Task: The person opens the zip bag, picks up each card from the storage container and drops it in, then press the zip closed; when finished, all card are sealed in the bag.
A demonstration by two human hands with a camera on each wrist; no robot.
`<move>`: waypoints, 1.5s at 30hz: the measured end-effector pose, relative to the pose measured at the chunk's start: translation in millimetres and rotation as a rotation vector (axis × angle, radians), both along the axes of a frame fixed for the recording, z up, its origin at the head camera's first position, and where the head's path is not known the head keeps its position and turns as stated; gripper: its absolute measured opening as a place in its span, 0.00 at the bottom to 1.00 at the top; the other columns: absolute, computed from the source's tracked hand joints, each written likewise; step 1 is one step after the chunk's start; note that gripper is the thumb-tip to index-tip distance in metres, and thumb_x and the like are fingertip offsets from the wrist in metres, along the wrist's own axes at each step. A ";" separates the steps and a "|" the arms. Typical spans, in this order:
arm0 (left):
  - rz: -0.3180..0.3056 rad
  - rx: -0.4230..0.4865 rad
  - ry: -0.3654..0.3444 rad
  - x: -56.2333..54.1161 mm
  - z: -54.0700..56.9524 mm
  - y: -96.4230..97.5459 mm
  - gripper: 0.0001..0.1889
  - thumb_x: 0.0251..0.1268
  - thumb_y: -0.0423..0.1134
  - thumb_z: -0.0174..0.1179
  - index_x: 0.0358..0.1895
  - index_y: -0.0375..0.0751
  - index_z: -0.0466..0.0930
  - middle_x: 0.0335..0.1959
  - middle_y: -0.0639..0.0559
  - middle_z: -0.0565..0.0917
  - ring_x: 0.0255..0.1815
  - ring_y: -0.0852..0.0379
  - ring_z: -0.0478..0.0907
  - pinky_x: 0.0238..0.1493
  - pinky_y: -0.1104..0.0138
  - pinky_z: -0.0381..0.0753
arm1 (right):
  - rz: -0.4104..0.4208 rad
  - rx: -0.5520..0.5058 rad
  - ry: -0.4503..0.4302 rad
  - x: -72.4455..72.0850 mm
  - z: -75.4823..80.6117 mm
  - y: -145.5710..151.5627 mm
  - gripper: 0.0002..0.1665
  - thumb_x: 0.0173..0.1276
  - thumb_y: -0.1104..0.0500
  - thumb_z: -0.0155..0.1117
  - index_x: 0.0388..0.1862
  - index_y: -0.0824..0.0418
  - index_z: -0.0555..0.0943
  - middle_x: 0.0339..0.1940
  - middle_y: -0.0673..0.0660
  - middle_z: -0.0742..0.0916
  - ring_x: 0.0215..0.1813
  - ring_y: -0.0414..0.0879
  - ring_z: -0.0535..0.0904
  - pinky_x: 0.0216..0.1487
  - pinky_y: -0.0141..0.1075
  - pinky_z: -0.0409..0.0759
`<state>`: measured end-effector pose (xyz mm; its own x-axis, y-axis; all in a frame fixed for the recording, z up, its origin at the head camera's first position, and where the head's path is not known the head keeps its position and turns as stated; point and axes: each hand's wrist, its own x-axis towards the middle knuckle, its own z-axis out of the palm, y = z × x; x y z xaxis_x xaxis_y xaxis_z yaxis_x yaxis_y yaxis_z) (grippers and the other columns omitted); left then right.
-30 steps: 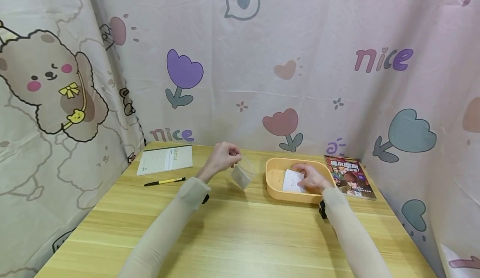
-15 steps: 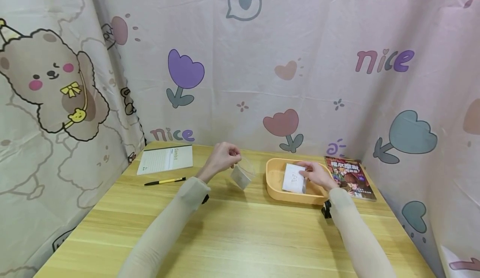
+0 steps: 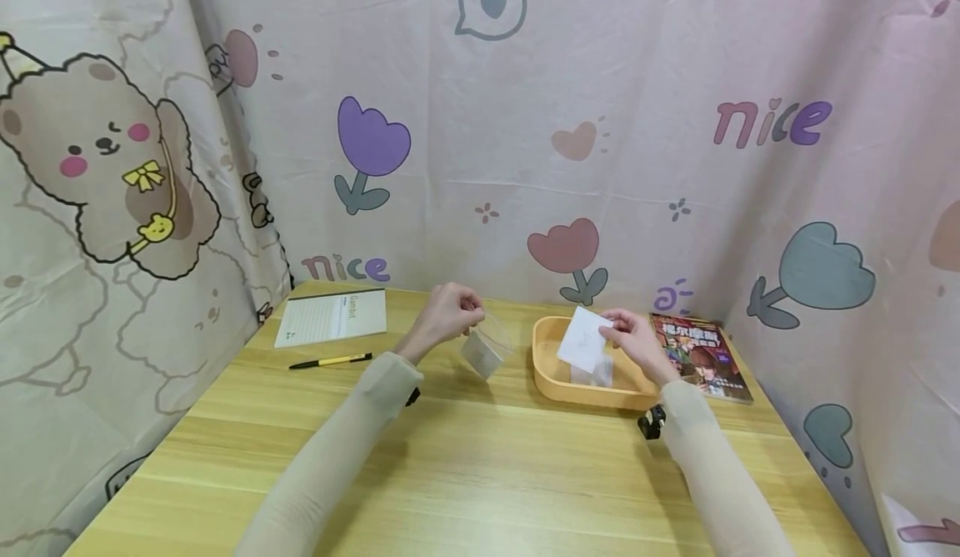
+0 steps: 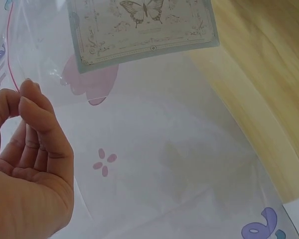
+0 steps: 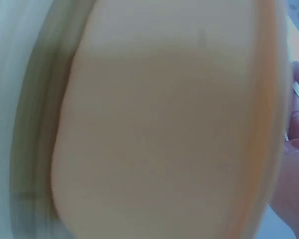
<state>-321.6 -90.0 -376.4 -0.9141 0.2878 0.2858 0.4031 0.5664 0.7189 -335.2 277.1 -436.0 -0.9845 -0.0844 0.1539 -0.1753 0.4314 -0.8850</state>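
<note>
Between thumb and finger, my left hand (image 3: 444,315) pinches the top edge of a clear zip bag (image 3: 483,355), which hangs just above the table. In the left wrist view a pale card with a butterfly print (image 4: 154,37) shows inside it, and a pink zip line runs up from the fingertips. My right hand (image 3: 637,344) pinches the right edge of a white paper card (image 3: 583,340), tilted over the orange bin (image 3: 555,388). Faint marks show on the card. Below it, a clear plastic piece (image 3: 594,372) is partly hidden; I cannot tell whether they are joined.
A Gambit notepad (image 3: 330,318) lies at the back left, with a black and yellow pen (image 3: 330,362) in front of it. Right of the bin lies a colourful magazine (image 3: 705,361). A patterned curtain (image 3: 450,148) hangs along the table's back and sides.
My right hand has lifted the white card from inside the bin and tilted it, uncovering clear plastic beneath. My left hand keeps its pinch on the zip bag and has barely moved.
</note>
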 end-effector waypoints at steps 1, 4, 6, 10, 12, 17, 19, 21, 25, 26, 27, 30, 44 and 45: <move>-0.001 0.000 -0.003 0.1 0.3 0.3 0.05 0.59 0.35 0.60 0.30 0.41 0.84 0.22 0.51 0.84 0.21 0.45 0.84 0.16 0.69 0.78 | 0.006 -0.019 0.004 0.4 1.3 -1.2 0.20 0.69 0.62 0.62 0.57 0.71 0.76 0.28 0.46 0.82 0.35 0.47 0.78 0.35 0.30 0.79; -0.007 0.005 -0.024 0.6 1.1 1.2 0.04 0.59 0.35 0.60 0.30 0.40 0.84 0.22 0.50 0.84 0.19 0.48 0.83 0.16 0.69 0.79 | 0.005 -0.056 0.006 2.0 4.5 -6.0 0.20 0.69 0.62 0.62 0.56 0.71 0.76 0.28 0.44 0.82 0.34 0.45 0.78 0.35 0.30 0.80; -0.011 0.016 -0.043 0.8 1.5 1.6 0.04 0.59 0.34 0.60 0.31 0.40 0.84 0.22 0.50 0.84 0.18 0.52 0.81 0.18 0.68 0.81 | 0.009 -0.067 0.010 2.8 5.7 -9.0 0.20 0.68 0.63 0.63 0.57 0.71 0.75 0.28 0.44 0.82 0.34 0.45 0.79 0.35 0.30 0.80; -0.014 0.047 -0.074 1.6 2.6 1.6 0.04 0.59 0.32 0.60 0.30 0.39 0.84 0.22 0.48 0.83 0.16 0.55 0.80 0.22 0.60 0.86 | 0.021 -0.082 0.015 4.3 7.0 -15.0 0.21 0.68 0.63 0.63 0.57 0.70 0.75 0.28 0.43 0.83 0.33 0.46 0.80 0.36 0.34 0.82; -0.016 0.060 -0.080 2.1 2.9 1.4 0.04 0.58 0.31 0.60 0.29 0.38 0.84 0.21 0.48 0.83 0.16 0.54 0.80 0.25 0.55 0.87 | 0.028 -0.095 0.015 5.4 8.0 -17.8 0.21 0.68 0.63 0.64 0.57 0.70 0.75 0.28 0.43 0.84 0.32 0.45 0.79 0.36 0.34 0.82; -0.017 0.073 -0.077 1.8 2.5 1.8 0.05 0.57 0.31 0.59 0.28 0.38 0.84 0.20 0.47 0.83 0.16 0.54 0.80 0.26 0.54 0.87 | 0.057 -0.120 0.034 9.3 11.7 -25.0 0.21 0.68 0.63 0.64 0.57 0.72 0.75 0.31 0.45 0.88 0.31 0.43 0.80 0.34 0.31 0.80; -0.017 0.072 -0.077 1.2 2.0 2.3 0.05 0.58 0.31 0.60 0.28 0.38 0.84 0.21 0.47 0.83 0.16 0.54 0.81 0.25 0.57 0.87 | 0.067 -0.132 0.053 11.1 13.0 -28.8 0.20 0.67 0.64 0.64 0.56 0.72 0.76 0.31 0.45 0.89 0.31 0.44 0.81 0.32 0.30 0.80; -0.004 0.072 -0.081 0.9 1.7 2.5 0.04 0.58 0.31 0.60 0.27 0.38 0.84 0.21 0.47 0.84 0.16 0.54 0.81 0.24 0.60 0.87 | 0.088 -0.148 0.070 13.1 14.6 -34.0 0.19 0.67 0.64 0.64 0.54 0.73 0.76 0.31 0.46 0.89 0.31 0.44 0.82 0.31 0.30 0.80; 0.031 0.083 -0.109 1.4 2.4 2.9 0.04 0.57 0.30 0.61 0.28 0.38 0.84 0.22 0.46 0.84 0.17 0.53 0.81 0.25 0.59 0.87 | 0.134 -0.189 0.113 16.8 18.4 -46.8 0.17 0.66 0.66 0.65 0.50 0.74 0.76 0.29 0.46 0.89 0.29 0.47 0.83 0.29 0.32 0.80; 0.040 0.086 -0.116 1.6 2.9 3.2 0.04 0.57 0.30 0.61 0.27 0.38 0.84 0.22 0.46 0.84 0.17 0.53 0.81 0.25 0.59 0.87 | 0.144 -0.200 0.123 18.1 19.8 -50.2 0.16 0.66 0.66 0.64 0.50 0.74 0.76 0.29 0.46 0.89 0.28 0.48 0.83 0.29 0.32 0.80; 0.047 0.088 -0.123 1.8 3.3 3.5 0.04 0.57 0.30 0.61 0.28 0.37 0.84 0.22 0.46 0.84 0.17 0.53 0.82 0.25 0.59 0.87 | 0.149 -0.208 0.131 19.3 21.1 -53.3 0.16 0.66 0.66 0.65 0.50 0.74 0.75 0.28 0.46 0.89 0.27 0.48 0.83 0.28 0.32 0.80; 0.051 0.085 -0.129 1.5 4.0 5.8 0.03 0.56 0.30 0.61 0.28 0.37 0.84 0.22 0.46 0.84 0.17 0.53 0.82 0.24 0.61 0.87 | 0.131 -0.240 0.148 24.0 25.8 -60.8 0.18 0.66 0.66 0.65 0.52 0.72 0.76 0.28 0.44 0.88 0.26 0.44 0.82 0.28 0.32 0.80; 0.059 0.082 -0.109 4.7 5.1 8.3 0.04 0.56 0.30 0.61 0.27 0.38 0.84 0.20 0.48 0.85 0.16 0.54 0.82 0.23 0.61 0.87 | 0.064 -0.355 0.262 39.1 33.9 -93.5 0.24 0.65 0.64 0.67 0.60 0.68 0.78 0.27 0.43 0.89 0.24 0.36 0.81 0.26 0.27 0.77; 0.060 0.082 -0.111 5.1 5.4 8.1 0.04 0.56 0.30 0.61 0.26 0.38 0.84 0.20 0.48 0.84 0.16 0.54 0.82 0.23 0.62 0.86 | 0.056 -0.358 0.271 39.3 33.8 -95.3 0.23 0.65 0.64 0.67 0.59 0.67 0.78 0.26 0.42 0.89 0.24 0.35 0.82 0.26 0.27 0.77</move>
<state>-316.5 -82.0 -371.1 -0.9562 0.2113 0.2025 0.2858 0.5251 0.8016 -295.9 181.7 -402.2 -0.9001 -0.0307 0.4347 -0.4356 0.0893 -0.8957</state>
